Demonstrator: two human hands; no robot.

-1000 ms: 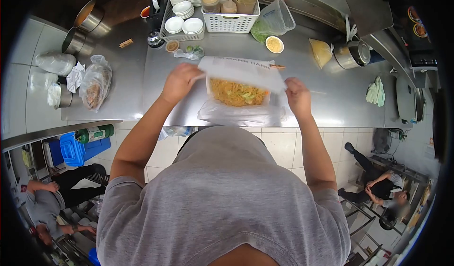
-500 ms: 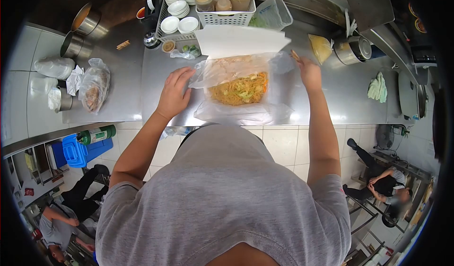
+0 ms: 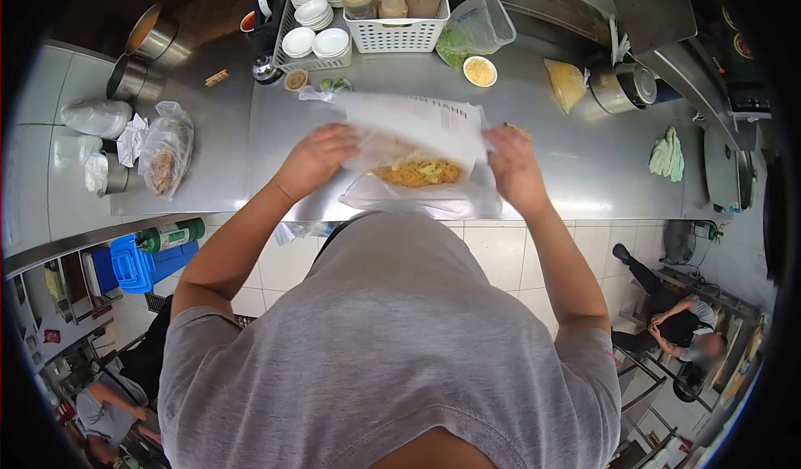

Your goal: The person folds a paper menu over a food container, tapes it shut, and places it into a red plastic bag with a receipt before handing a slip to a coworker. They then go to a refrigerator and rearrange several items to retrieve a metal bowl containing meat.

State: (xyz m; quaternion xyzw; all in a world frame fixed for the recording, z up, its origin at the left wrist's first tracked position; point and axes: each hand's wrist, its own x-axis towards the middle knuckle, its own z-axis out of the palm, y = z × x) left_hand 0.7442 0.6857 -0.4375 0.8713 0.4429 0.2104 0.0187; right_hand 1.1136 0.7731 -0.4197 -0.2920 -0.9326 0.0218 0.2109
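Stir-fried noodles (image 3: 420, 173) lie in a takeout box lined with thin plastic (image 3: 367, 195) on the steel counter before me. The box's white lid (image 3: 417, 118), with print along its far edge, is folded partway over them and blurred by motion. At the lid's left edge, my left hand (image 3: 321, 158) has its fingers closed on the lid and liner. My right hand (image 3: 513, 168) is closed at the right edge, a small tan strip (image 3: 519, 131) showing by its fingers; I cannot tell what the strip is.
Behind the box stand a white basket (image 3: 396, 35) of sauce bottles and a rack of small white dishes (image 3: 313, 14). A small cup (image 3: 480, 71) of pale bits sits beside a plastic bag of greens (image 3: 477, 31). A bagged item (image 3: 167, 152) lies left; people sit at both sides.
The upright lid has come down toward me over the noodles, covering much of them. My right hand moved left and nearer to the box. The cup behind the lid now shows.
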